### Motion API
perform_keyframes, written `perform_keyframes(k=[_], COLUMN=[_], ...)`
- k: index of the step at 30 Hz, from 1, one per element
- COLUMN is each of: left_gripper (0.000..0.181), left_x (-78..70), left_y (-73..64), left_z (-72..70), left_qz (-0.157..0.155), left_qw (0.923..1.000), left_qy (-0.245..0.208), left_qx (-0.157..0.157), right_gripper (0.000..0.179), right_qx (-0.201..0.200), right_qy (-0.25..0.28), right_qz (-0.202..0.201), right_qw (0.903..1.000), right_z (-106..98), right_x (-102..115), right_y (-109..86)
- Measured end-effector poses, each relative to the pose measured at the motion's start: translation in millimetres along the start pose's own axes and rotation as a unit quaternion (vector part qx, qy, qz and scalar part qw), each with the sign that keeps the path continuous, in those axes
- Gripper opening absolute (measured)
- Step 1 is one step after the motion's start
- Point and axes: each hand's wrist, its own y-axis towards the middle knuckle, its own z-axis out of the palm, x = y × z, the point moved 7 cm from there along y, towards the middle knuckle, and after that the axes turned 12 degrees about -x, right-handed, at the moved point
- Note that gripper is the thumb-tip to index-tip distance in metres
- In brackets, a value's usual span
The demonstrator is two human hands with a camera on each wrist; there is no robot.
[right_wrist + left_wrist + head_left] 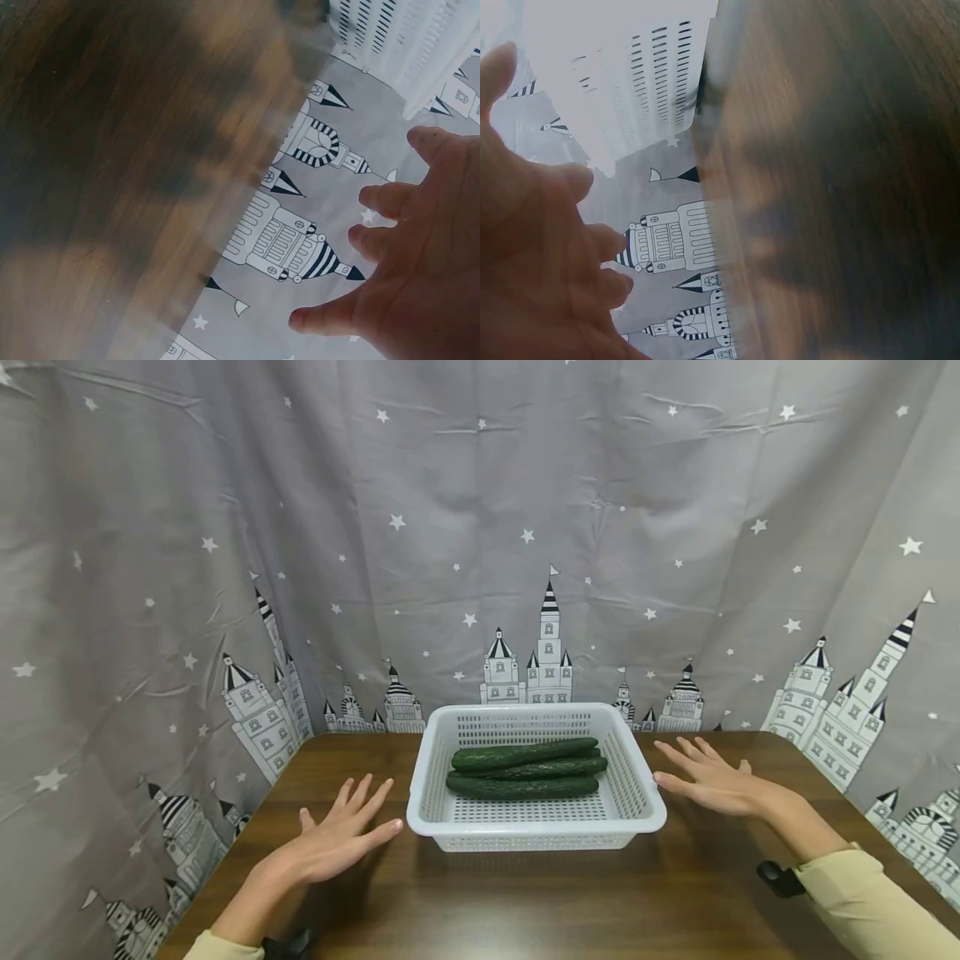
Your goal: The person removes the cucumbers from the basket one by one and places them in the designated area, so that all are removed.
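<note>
A white plastic basket (pixel 536 828) with slotted walls stands on the table, and several dark green cucumbers (pixel 522 787) lie side by side in it. Left of the basket, my left hand (pixel 337 839) hovers over the table with its fingers spread, holding nothing. My right hand (pixel 712 782) is on the other side, fingers also spread and free. Its thumb is close to the basket's right rim; whether they touch I cannot tell. Both wrist views show the basket's outer wall beyond the fingers, with the left hand (pixel 540 247) and the right hand (pixel 427 240) holding nothing.
The brown wooden table (pixel 495 902) extends under the basket and both hands. Behind it and along its sides hangs a grey curtain (pixel 465 568) printed with stars and castles. A black wrist device (pixel 780 878) is by the right sleeve.
</note>
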Motion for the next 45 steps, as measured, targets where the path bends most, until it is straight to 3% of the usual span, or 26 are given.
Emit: perform_keyframes(k=[6,9,14,17,22,29,34,42,45], left_gripper=[0.076,0.073,0.057,0.048,0.042,0.045,0.044,0.041,0.041], left_x=[-4.6,-9.0,-16.8,-21.4,-27.7,-31.8,-34.0,-35.6,-34.1], left_y=[7.8,11.3,15.8,17.5,20.6,21.2,18.0,16.5,16.3], left_z=[-8.8,-15.9,-20.7,-18.1,-5.5,10.3,16.9,32.5,33.6], left_qz=[0.022,0.029,0.016,0.001,-0.03,-0.065,-0.081,-0.103,-0.101], left_qw=[0.9971,0.9925,0.9813,0.9718,0.9549,0.9221,0.9013,0.8835,0.881], left_qy=[0.019,0.004,-0.086,-0.147,-0.239,-0.35,-0.401,-0.44,-0.444], left_qx=[-0.071,-0.119,-0.171,-0.184,-0.174,-0.152,-0.143,-0.125,-0.128], right_gripper=[0.07,0.068,0.063,0.056,0.043,0.047,0.042,0.045,0.045], right_qx=[-0.046,-0.07,-0.094,-0.119,-0.155,-0.136,-0.128,-0.099,-0.097], right_qy=[-0.049,-0.043,0.008,0.042,0.11,0.161,0.206,0.265,0.276], right_qz=[-0.02,-0.016,-0.006,-0.008,0.025,0.076,0.091,0.099,0.099], right_qw=[0.9975,0.9965,0.9955,0.9919,0.9814,0.9747,0.966,0.954,0.9509], right_z=[-6,-11,-15,-17,-25,-25,-23,-19,-18], right_x=[-1,-1,1,3,2,1,5,14,18], right_y=[5.2,9.6,14.8,18.1,24.0,31.2,36.2,40.4,42.6])
